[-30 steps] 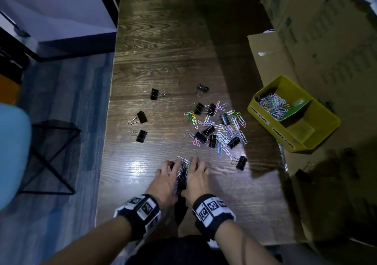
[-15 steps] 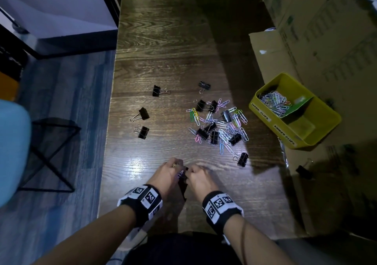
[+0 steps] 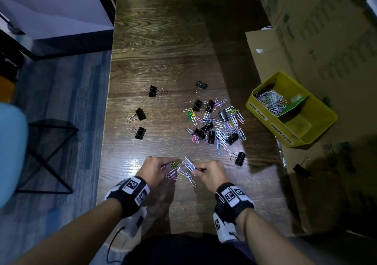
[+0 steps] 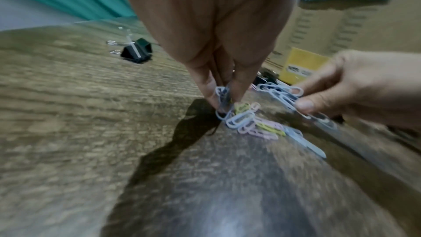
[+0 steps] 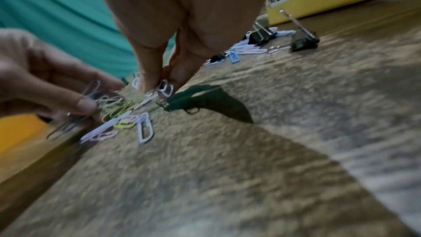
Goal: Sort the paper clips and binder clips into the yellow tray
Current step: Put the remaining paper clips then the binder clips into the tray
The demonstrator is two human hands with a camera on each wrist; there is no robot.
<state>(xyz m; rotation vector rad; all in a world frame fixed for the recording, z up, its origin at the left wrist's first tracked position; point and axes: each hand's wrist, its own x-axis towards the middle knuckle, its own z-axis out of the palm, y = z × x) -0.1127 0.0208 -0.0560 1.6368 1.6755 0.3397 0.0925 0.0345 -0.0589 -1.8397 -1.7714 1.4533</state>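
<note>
- Near the front edge of the dark wood-grain table (image 3: 163,40), the left hand (image 3: 155,169) and right hand (image 3: 212,175) each pinch a few clips from a small bunch of pastel wire paper clips (image 3: 180,173).
- Beyond them lies a mixed heap of paper clips and black binder clips (image 3: 216,124); bare wood stretches behind it.
- Off the table's right edge, a yellow plastic tray (image 3: 324,121) sits on flat brown cardboard (image 3: 263,46), paper clips in its far compartment.

Clip pile (image 3: 216,124) on table (image 3: 163,40), tray (image 3: 318,130) right of it.
</note>
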